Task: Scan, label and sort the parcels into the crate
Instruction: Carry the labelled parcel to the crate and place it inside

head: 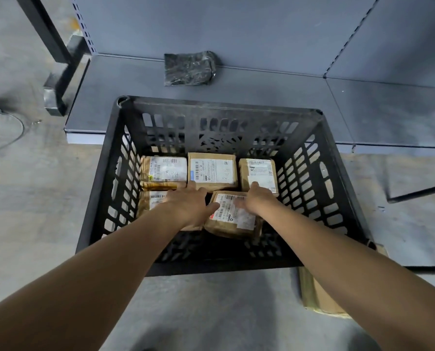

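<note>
Left grip (191,205) and right grip (258,198) rest flat-fingered, clasping nothing, on a parcel (232,220) in the crate (94,188) (other parcels (212,168) crowd it); black bag (188,68) beyond.

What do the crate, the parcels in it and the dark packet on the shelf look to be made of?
Crate: black moulded plastic, matte, judging by its slotted lattice walls and thick rim.
Parcels: brown cardboard, dull, with white paper labels stuck on top.
Packet: probably thin black plastic film; it is creased and catches glossy highlights.
</note>
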A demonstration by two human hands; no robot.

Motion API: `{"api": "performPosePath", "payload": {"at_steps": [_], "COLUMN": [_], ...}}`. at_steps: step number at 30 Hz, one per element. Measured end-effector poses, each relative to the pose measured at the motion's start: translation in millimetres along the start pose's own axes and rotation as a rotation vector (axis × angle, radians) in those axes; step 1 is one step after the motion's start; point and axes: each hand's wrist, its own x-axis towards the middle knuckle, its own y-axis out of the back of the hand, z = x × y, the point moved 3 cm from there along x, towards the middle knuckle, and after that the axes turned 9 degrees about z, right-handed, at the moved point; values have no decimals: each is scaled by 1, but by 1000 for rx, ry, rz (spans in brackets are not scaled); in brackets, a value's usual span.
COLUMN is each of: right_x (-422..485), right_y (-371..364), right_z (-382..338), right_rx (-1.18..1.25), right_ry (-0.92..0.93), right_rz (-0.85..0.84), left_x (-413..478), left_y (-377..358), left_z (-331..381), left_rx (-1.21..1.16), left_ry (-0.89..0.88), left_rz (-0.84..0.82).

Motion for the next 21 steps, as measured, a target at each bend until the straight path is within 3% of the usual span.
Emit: {"api": "performPosePath", "payload": {"at_steps": [12, 14, 21], "right_x": [7, 6, 0], "right_y": [-1, -2, -10], "right_z": [23, 18, 10], "right_rx": [253, 322, -3], "right_ry": [-168, -107, 180], "right_rz": [-108, -124, -142], "left_x": [8, 8, 7], "left_y": [-6, -6, -1], "left_z": [6, 7, 12], "left_rx": [-6, 5, 22], "left_ry": [-19, -22, -7], "left_rz": [-34, -32, -6]}}
